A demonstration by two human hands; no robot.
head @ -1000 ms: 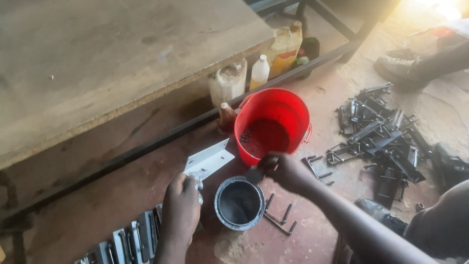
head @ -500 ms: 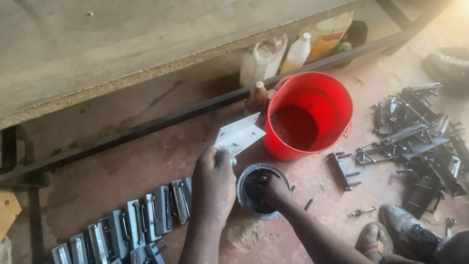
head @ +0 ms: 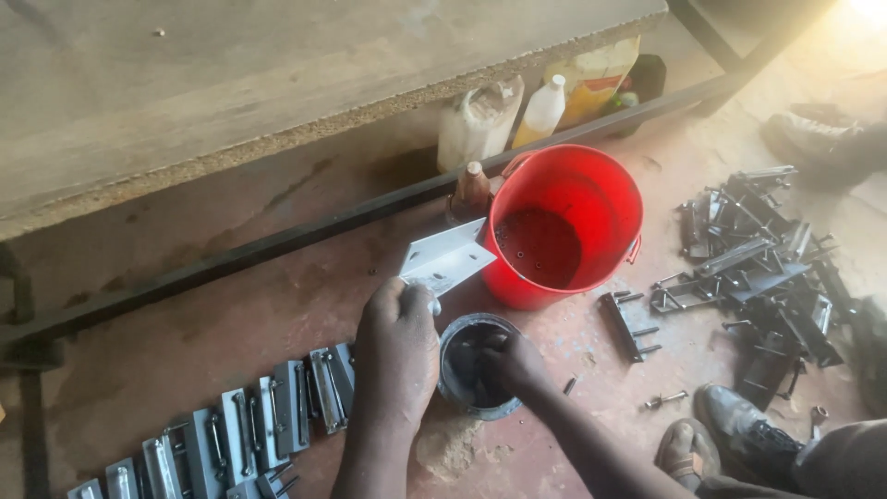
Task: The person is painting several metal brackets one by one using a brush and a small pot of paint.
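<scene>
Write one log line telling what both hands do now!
left hand: holds white metal bracket | right hand: fingers inside small round tin | nearby: red bucket

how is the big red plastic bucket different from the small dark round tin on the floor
The red plastic bucket is larger and taller; the small dark round tin is low. The right hand reaches into the tin; nothing reaches into the bucket. Both stand open-topped on the floor.

White angle bracket tilted beside dark round tin.
</scene>
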